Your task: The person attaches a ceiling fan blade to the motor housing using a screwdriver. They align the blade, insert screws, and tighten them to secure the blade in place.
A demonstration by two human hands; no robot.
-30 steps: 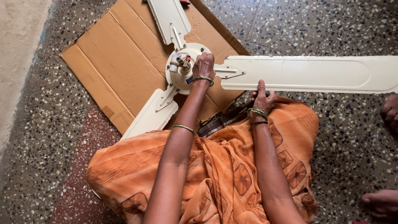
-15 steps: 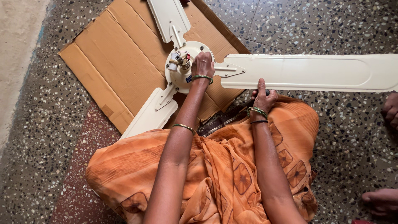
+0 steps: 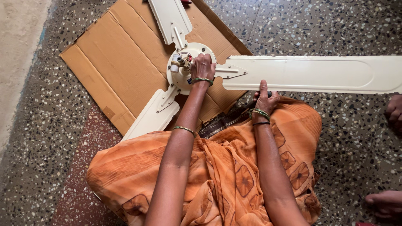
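While hands grip hub [image 3: 184, 67] and blade [image 3: 310, 74]: long blade, lengthwise rightward.

fan blades [image 3: 310, 73]: cream, plain
hub [image 3: 184, 69] under the left-hand fingers [image 3: 203, 62]: cream, red and white bits
cardboard [image 3: 121, 62]: plain brown
cloth [image 3: 234, 171]: orange, darker square motifs
floor [image 3: 335, 25]: grey speckled terrazzo
bangles [image 3: 259, 113]: green and gold
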